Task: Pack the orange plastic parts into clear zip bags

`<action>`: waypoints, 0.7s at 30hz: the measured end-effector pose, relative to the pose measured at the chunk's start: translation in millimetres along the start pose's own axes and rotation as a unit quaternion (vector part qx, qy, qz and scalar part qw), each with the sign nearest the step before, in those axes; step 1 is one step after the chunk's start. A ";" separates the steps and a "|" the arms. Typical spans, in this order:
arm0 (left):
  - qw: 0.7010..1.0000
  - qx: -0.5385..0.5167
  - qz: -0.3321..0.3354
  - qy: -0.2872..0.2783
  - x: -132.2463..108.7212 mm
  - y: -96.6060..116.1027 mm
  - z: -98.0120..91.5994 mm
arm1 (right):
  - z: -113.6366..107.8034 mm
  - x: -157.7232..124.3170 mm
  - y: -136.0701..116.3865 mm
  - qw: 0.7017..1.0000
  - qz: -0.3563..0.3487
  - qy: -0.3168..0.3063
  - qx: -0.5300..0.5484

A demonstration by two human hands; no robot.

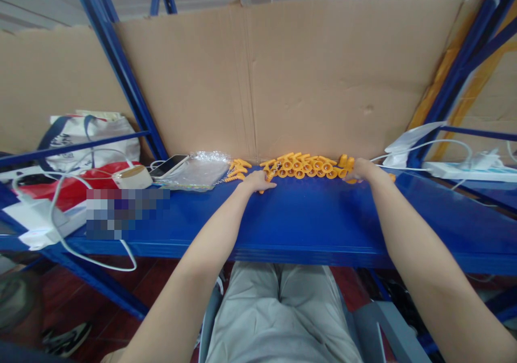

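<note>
A row of orange plastic pieces (307, 166) with hollow round ends lies stacked on the blue shelf (307, 212), against the cardboard. At the row's left end is my left hand (258, 181), its thumb stretched out to the right and touching orange pieces; its other fingers are partly hidden. My right hand (359, 170) is at the right end, fingers bent around several orange pieces there. More orange pieces (238, 169) lie loose left of my left hand, with a thin chain beside them. Another chain hangs over the row's left end.
A clear plastic bag (197, 172) and a phone (172, 165) lie to the left. Beyond them are a white charger (132, 177), cables and a tote bag (95, 142). A power strip (472, 170) sits at right. Cardboard (323, 72) and blue posts bound the shelf.
</note>
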State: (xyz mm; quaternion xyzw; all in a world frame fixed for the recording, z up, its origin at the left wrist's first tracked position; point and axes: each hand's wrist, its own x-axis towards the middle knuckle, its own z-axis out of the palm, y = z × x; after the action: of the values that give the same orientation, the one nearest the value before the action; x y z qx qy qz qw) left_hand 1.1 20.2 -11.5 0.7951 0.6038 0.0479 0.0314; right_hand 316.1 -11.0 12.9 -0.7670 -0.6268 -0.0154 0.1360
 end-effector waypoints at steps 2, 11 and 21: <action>1.000 0.001 0.002 0.007 1.0 -0.2 0.4 | -5.7 -2.2 -8.8 0.998 0.028 -0.041 -0.032; 1.000 -0.013 0.007 0.000 2.6 -0.7 1.1 | -7.2 -10.1 -28.7 0.994 -0.097 0.029 -0.033; 1.000 0.006 -0.012 0.007 -0.2 8.0 2.9 | 12.4 -17.1 -58.2 0.960 -0.262 0.073 0.070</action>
State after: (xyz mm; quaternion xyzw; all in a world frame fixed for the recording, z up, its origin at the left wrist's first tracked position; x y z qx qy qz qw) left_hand 9.0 17.9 -13.5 0.7878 0.6135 0.0491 0.0230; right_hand 254.4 -14.2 8.7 -0.5616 -0.7934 -0.0625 0.2262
